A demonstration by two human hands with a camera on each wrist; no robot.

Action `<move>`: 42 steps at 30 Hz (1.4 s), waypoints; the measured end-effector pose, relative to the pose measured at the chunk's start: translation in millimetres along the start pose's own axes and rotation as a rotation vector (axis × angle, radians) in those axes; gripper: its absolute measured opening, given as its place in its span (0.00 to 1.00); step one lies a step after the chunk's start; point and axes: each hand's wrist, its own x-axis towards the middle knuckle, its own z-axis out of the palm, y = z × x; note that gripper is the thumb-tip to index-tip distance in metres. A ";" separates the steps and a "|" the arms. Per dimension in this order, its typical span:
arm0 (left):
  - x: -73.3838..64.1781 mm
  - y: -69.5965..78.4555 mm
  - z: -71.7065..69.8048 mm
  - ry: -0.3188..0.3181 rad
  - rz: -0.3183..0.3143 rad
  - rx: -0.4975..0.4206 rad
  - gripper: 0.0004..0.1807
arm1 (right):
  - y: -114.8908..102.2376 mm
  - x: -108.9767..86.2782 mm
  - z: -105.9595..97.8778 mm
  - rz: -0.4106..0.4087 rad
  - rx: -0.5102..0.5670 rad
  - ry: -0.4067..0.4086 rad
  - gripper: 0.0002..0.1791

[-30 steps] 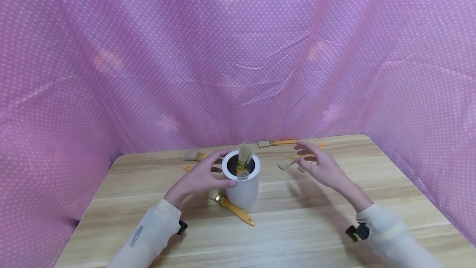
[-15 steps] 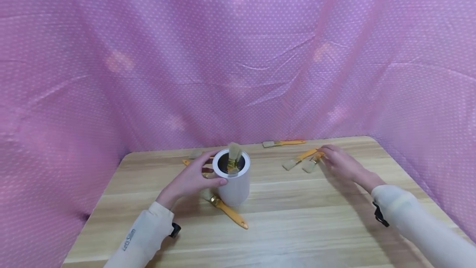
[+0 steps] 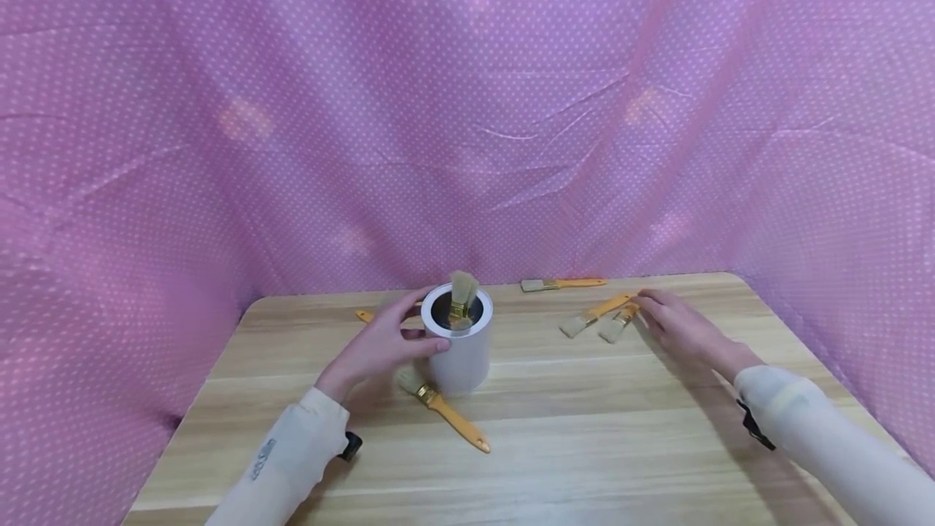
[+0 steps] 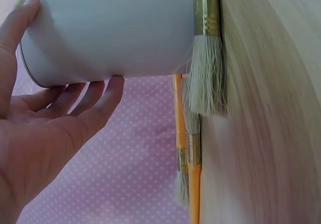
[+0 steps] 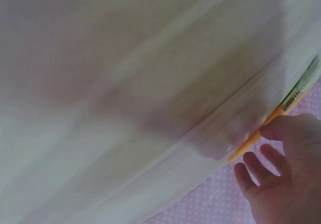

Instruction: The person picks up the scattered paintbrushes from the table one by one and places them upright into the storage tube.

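My left hand (image 3: 383,351) holds the white can (image 3: 462,364), fingers curled round its side and thumb near the rim. Inside it stands a paintbrush (image 3: 462,295), bristles up. On the table right of the can lie two paintbrushes, a longer one (image 3: 595,315) and a shorter one (image 3: 621,323), bristles toward me. My right hand (image 3: 679,327) is at their handle ends. In the right wrist view, its thumb overlaps an orange handle (image 5: 245,147), while the other fingers are spread a little apart from it.
One paintbrush (image 3: 456,424) lies in front of the can, its bristles beside the can's base. Another paintbrush (image 3: 562,284) lies along the table's back edge. An orange handle (image 3: 364,316) shows behind my left hand. A pink dotted curtain (image 3: 467,144) surrounds the wooden table (image 3: 584,445).
My right hand has moved right and down from above the table to the handle ends of the two right-hand paintbrushes. My left hand stays on the can, which has shifted slightly in view.
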 end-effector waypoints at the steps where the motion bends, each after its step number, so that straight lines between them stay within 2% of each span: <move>1: 1.9 0.5 1.1 0.002 0.009 0.000 0.49 | 0.6 0.7 0.5 -0.015 -0.006 -0.002 0.23; 7: 9.9 0.8 6.0 0.034 0.023 0.054 0.50 | 3.4 1.7 2.8 -0.081 -0.029 -0.008 0.23; 13: 14.7 3.1 10.8 0.043 0.035 0.085 0.50 | 2.2 -4.8 -1.8 -0.113 -0.070 0.056 0.16; 18: 18.0 5.0 13.7 0.039 0.042 0.082 0.50 | 3.4 -11.3 -4.4 -0.155 -0.096 0.034 0.12; 29: 16.7 3.4 16.5 0.042 0.033 0.109 0.50 | -9.4 -17.5 -3.7 -0.187 -0.068 0.065 0.14; 32: 17.2 2.7 17.2 0.040 0.036 0.115 0.49 | -17.4 -11.6 -7.4 -0.191 -0.037 0.116 0.15; 36: 17.5 2.6 18.3 0.034 0.047 0.108 0.48 | -34.3 5.3 -15.6 -0.193 0.064 0.192 0.14; 42: 18.9 5.0 21.7 0.018 0.063 0.074 0.47 | -72.3 34.8 -35.6 -0.115 0.257 0.222 0.10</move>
